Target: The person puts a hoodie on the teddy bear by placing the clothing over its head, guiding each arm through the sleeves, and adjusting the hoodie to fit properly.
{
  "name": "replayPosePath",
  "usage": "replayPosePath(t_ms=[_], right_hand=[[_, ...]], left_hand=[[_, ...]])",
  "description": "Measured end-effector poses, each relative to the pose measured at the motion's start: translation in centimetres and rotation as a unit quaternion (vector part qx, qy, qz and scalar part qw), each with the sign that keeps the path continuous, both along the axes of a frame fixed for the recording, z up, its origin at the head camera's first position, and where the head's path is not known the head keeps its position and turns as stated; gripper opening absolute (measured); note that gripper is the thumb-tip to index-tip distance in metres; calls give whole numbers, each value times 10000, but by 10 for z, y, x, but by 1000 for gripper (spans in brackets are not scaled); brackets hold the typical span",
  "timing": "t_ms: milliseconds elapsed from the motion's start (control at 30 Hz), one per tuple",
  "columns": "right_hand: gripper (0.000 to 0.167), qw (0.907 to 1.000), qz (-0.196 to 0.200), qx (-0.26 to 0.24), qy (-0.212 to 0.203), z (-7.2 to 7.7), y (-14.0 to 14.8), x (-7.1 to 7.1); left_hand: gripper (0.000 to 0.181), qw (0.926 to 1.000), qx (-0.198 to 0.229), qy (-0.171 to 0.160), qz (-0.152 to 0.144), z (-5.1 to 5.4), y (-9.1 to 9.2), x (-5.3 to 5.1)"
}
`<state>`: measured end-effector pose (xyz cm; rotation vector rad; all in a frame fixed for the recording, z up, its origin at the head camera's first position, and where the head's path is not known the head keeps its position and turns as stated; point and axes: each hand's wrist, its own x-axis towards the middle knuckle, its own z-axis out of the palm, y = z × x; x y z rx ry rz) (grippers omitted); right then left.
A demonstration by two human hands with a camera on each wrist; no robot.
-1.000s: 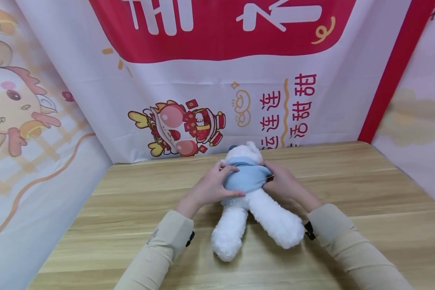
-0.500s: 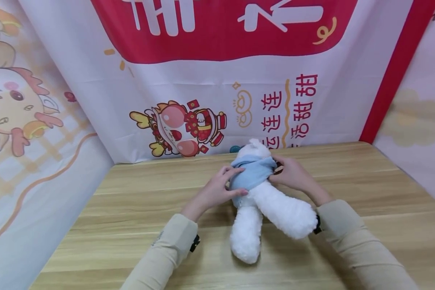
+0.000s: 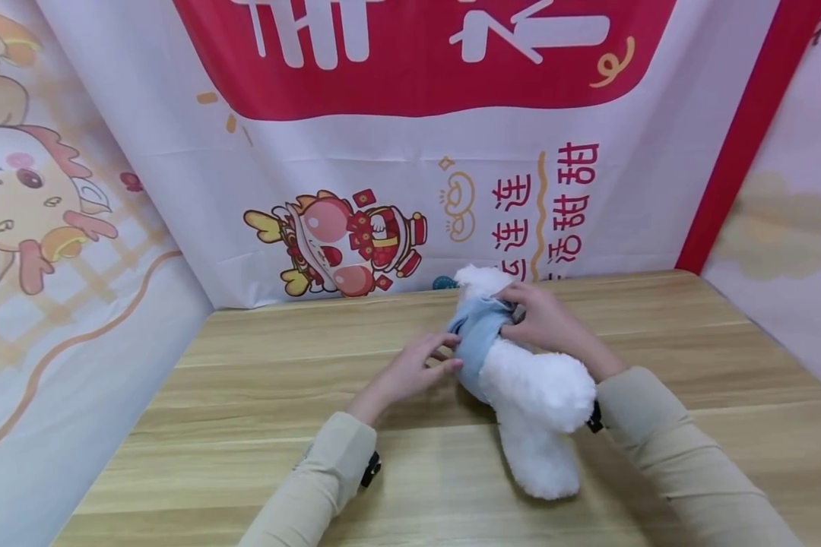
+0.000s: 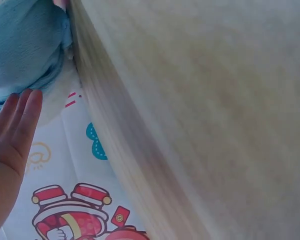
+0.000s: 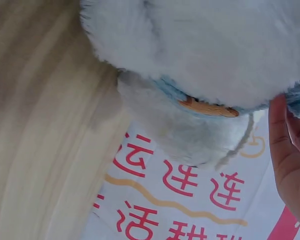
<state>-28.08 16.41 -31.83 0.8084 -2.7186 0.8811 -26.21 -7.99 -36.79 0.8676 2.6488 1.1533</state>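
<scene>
White plush toy (image 3: 520,378) in blue top (image 3: 476,346) lies on tabletop (image 3: 260,387), head near printed backdrop (image 3: 376,140). Left hand (image 3: 410,371): fingers extended, tips at the top, no grip. Right hand (image 3: 546,320) pinches toy's right side.

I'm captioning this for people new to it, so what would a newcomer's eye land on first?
Probably the white toy in a blue top, between the left hand and the right hand, its head toward the table's far edge. Behind it, the large red panel would likely draw the eye next, high on the hanging cloth.
</scene>
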Motion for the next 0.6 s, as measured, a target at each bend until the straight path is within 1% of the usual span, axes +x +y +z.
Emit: replayPosePath(t_ms=[33, 133, 200, 233, 300, 367, 433, 533, 600], right_hand=[[42, 10000, 60, -34, -37, -1, -1, 0], [47, 9989, 303, -270, -244, -6, 0, 0], [51, 9963, 509, -522, -449, -8, 1, 0], [53, 9944, 614, -652, -566, -10, 2, 1], [55, 9903, 823, -844, -740, -12, 2, 0], [53, 9876, 874, -971, -873, -14, 1, 0], [48, 9883, 727, -956, -939, -17, 0, -1], [39, 9921, 242, -740, -979, -21, -3, -3], [34, 9939, 14, -491, -990, -24, -3, -3]], left_hand=[[38, 9999, -19, 78, 102, 0, 0, 0], [32, 9979, 9, 302, 571, 4, -1, 0], [35, 9946, 81, 452, 932, 9, 0, -1], [36, 9928, 174, 474, 1083, 13, 0, -1], [40, 9899, 377, 529, 1259, 19, 1, -2], [44, 9885, 441, 532, 1344, 26, 3, -2], [47, 9893, 333, 545, 1314, 32, 5, -3], [51, 9906, -210, 613, 1206, 38, 8, -3], [49, 9903, -478, 558, 1181, 40, 9, -3]])
